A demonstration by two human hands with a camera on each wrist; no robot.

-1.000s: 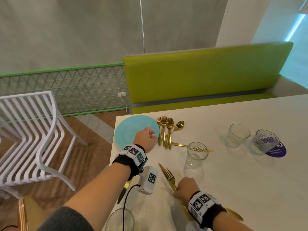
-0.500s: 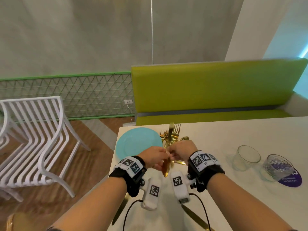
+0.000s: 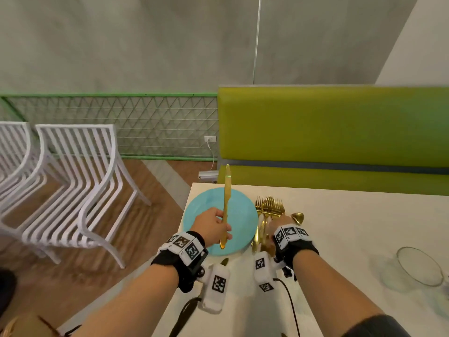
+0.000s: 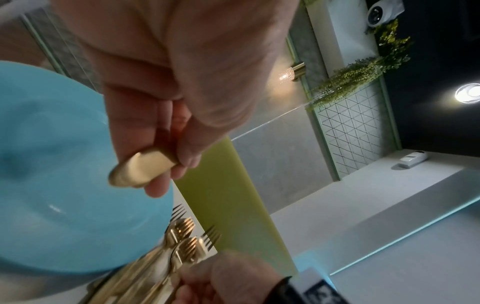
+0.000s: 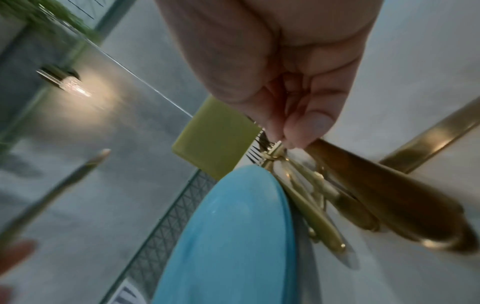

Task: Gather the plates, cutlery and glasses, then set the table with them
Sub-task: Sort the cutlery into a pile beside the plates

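Observation:
My left hand (image 3: 220,226) grips the handle of a gold knife (image 3: 227,195) and holds it upright, blade up, over a light blue plate (image 3: 240,215) at the white table's far left corner. The left wrist view shows the fingers curled round the knife handle (image 4: 141,170) above the plate (image 4: 52,185). Just right of the plate lies a pile of gold forks and spoons (image 3: 269,206). My right hand (image 3: 272,227) rests on that pile. Its thumb and finger pinch the neck of a gold fork (image 5: 274,149) beside the plate (image 5: 233,226).
A clear glass (image 3: 419,266) stands on the white table (image 3: 340,227) at the right. A green bench (image 3: 332,127) runs behind the table. White slatted chairs (image 3: 80,190) stand on the wooden floor to the left, past the table's left edge.
Both hands came up from the near part of the table and met. The left hand now holds the knife upright over the plate. The right hand has gone down with the fork to the cutlery pile.

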